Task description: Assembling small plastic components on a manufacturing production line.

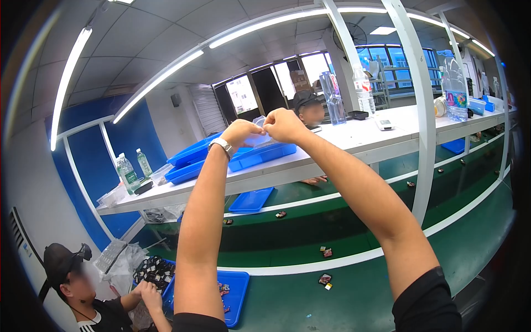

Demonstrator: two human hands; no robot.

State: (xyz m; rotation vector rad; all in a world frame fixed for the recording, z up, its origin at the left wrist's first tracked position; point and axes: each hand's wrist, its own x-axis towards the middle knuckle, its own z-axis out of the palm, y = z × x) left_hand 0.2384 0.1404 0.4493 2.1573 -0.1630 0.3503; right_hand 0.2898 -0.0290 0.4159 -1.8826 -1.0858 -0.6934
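Note:
Both my arms reach up and forward to the raised white shelf. My left hand (243, 134), with a wristwatch (222, 147) at its wrist, is closed in a pinch. My right hand (284, 126) meets it, its fingertips pressed together close to the left ones. A translucent plastic piece (258, 121) shows between and behind the fingers; I cannot tell whether it is a bag or a small container. Just beneath the hands, blue plastic trays (262, 157) lie on the shelf (354, 138).
Bottles (128, 176) stand at the shelf's left end, a tall clear bottle (332, 99) at its right. Below, small parts (325, 280) lie on the green surface (287, 304) beside a blue tray (239, 293). A co-worker (72, 288) sits at lower left; another (310, 108) is behind the shelf.

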